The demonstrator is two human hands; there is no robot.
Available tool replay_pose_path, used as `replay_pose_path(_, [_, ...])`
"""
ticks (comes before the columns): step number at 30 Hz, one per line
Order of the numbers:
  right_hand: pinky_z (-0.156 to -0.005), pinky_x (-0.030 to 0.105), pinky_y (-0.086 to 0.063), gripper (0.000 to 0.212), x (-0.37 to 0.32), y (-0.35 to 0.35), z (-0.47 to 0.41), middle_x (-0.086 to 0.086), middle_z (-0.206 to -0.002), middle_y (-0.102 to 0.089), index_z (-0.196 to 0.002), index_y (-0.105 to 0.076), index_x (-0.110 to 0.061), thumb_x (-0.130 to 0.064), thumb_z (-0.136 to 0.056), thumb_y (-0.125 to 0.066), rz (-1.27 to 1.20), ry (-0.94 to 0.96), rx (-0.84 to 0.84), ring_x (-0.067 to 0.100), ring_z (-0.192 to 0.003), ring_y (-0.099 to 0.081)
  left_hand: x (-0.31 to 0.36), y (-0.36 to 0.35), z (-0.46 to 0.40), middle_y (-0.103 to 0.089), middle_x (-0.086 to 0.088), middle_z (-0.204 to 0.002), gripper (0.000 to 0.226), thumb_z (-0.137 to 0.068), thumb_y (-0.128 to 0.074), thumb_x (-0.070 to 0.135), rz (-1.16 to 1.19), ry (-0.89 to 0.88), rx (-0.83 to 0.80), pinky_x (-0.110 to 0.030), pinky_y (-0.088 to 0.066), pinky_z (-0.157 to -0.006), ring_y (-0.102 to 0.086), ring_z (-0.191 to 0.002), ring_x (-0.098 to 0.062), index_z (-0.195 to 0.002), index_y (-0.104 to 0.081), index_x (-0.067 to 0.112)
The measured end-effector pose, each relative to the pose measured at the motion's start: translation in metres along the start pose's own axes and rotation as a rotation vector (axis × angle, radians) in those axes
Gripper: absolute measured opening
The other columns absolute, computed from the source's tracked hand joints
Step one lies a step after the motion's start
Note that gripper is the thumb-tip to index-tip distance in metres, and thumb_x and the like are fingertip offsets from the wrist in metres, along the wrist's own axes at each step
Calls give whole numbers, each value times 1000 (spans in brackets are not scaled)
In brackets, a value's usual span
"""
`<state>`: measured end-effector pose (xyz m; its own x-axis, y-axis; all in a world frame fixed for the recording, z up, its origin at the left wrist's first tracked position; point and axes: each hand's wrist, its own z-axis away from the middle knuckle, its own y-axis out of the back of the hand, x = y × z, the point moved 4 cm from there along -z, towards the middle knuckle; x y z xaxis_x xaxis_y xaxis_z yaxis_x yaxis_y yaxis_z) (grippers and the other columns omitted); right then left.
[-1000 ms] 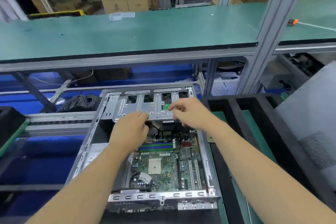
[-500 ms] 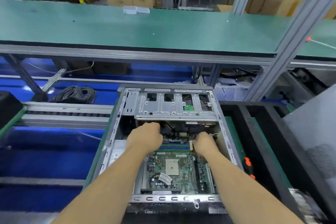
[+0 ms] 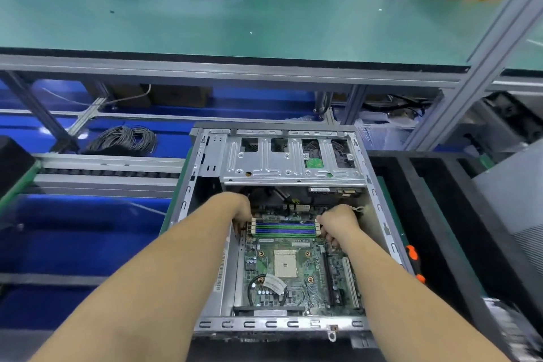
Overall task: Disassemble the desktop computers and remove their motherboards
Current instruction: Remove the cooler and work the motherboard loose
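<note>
Inside an open computer case (image 3: pixel 379 206), the left hand (image 3: pixel 239 213) and right hand (image 3: pixel 338 222) are gripping, fingers curled, opposite edges of the green motherboard (image 3: pixel 293 270).

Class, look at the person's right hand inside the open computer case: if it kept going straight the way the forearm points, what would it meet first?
Probably the cables and connectors behind the memory slots. The right hand points toward the drive cage; depth is unclear.
</note>
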<state>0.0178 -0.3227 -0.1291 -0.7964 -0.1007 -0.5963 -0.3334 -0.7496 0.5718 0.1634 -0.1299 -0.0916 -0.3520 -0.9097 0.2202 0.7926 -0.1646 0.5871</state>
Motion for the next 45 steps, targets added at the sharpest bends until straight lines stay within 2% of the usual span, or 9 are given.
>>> replay_pose_path(6, [-53, 32, -37, 20, 0, -2, -3, 16, -67, -54, -77, -55, -2, -10, -95, -51, 58, 34, 36, 24, -55, -45, -2, -3, -4, -68, 0, -60, 38, -109, -39, 23, 82, 30, -59, -23, -48, -51, -53, -35, -9, -126, -56, -7])
replay_pose_path(15, [-58, 28, -39, 21, 0, -1, -5, 9, -71, -56, -74, -52, -11, -12, -94, -58, 115, 80, 64, 24, -62, -48, 3, -3, -1, -68, -3, -74, 41, -107, -31, 12, 74, 48, -82, -20, -48, -44, -55, -37, -7, -86, -63, -1])
replay_pose_path(23, [-64, 33, -39, 14, -4, -5, -7, 13, -80, -56, -90, -55, -10, -8, -99, -45, 248, 113, -5, 26, -71, -47, 5, 0, -5, -69, -12, -93, 31, -105, -40, 2, 76, 63, -120, -17, -46, -38, -59, -43, -9, -119, -64, -12])
replay_pose_path(26, [-69, 36, -50, 16, -10, -6, -1, 9, -87, -61, -99, -61, -9, -8, -97, -46, 343, 193, 20, 28, -77, -56, 2, -2, -7, -71, -8, -86, 31, -105, -38, 5, 55, 56, -99, -23, -51, -45, -57, -36, -7, -101, -67, -7])
replay_pose_path(29, [-70, 33, -48, 22, -18, -6, 11, 8, -98, -63, -106, -62, -16, -12, -93, -46, 522, 294, 66, 30, -85, -59, 10, -1, 1, -67, -7, -63, 28, -102, -37, 1, -45, 41, -7, -28, -54, -55, -59, -40, -13, -112, -61, -10])
replay_pose_path(33, [-66, 32, -48, 19, -32, -17, 25, 8, -102, -66, -101, -64, -20, -21, -95, -46, 734, 577, 88, 30, -82, -59, 27, 2, 32, -52, -9, -79, 23, -93, -46, -3, -354, -5, 111, -35, -46, -71, -51, -69, -25, -72, -51, 5])
replay_pose_path(37, [-83, 40, -53, 23, -37, -26, 35, 10, -118, -59, -111, -64, -19, -34, -100, -51, 924, 746, 58, 35, -102, -61, 39, -2, 67, -59, -2, -86, 24, -101, -41, 25, -486, -156, 233, -34, -42, -68, -56, -77, -23, -86, -57, 14])
replay_pose_path(40, [-85, 41, -47, 21, -40, -28, 36, 9, -124, -57, -118, -61, -18, -24, -100, -52, 988, 777, 91, 34, -109, -59, 25, -17, 91, -67, 0, -101, 32, -102, -34, 39, -495, -216, 476, -35, -45, -74, -63, -95, -26, -97, -61, 21])
replay_pose_path(45, [-82, 41, -45, 28, -40, -33, 36, 7, -120, -58, -122, -57, -18, -8, -96, -53, 1012, 799, 96, 32, -110, -58, 10, -22, 104, -61, 5, -78, 26, -96, -39, 38, -202, -266, 745, -33, -51, -69, -59, -73, -21, -79, -50, 22])
